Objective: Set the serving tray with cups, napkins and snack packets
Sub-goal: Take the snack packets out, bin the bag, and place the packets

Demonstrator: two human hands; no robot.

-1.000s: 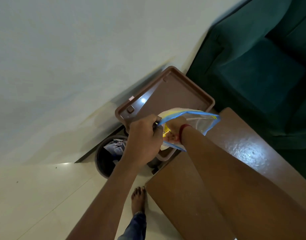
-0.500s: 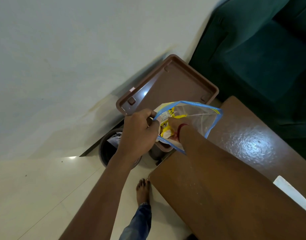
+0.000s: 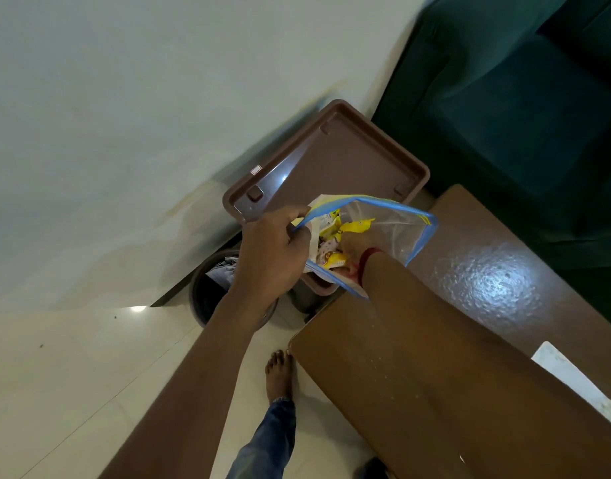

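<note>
- Since a second ago the bag (image 3: 397, 229) gapes wider and more yellow shows inside. The right grip (image 3: 350, 242) is still in it.
- Tabletop (image 3: 487, 288): brown and glossy. The work goes on just past its far left corner.
- Tray (image 3: 349, 157): brown plastic with a raised rim, and nothing set on it yet. It stands beyond that corner on a support I cannot make out, near a bin (image 3: 207, 292) on the floor.
- Bag: clear limp film with a blue border, held in the air over the tray's near end. It would likely sag shut if its mouth were let go.
- Left grip (image 3: 269, 250): thumb and fingers pinch the bag's rim, keeping the mouth open.
- Right grip: sunk to the wrist among the packets. Its fingers are hidden, so I cannot tell whether they are spread or pinching one.
- Packets (image 3: 357, 224): small, mostly yellow with print, all inside the bag. They are probably light, crinkly and slick, with crushable contents. A light pinch at a sealed end should suit better than a squeeze at the middle.
</note>
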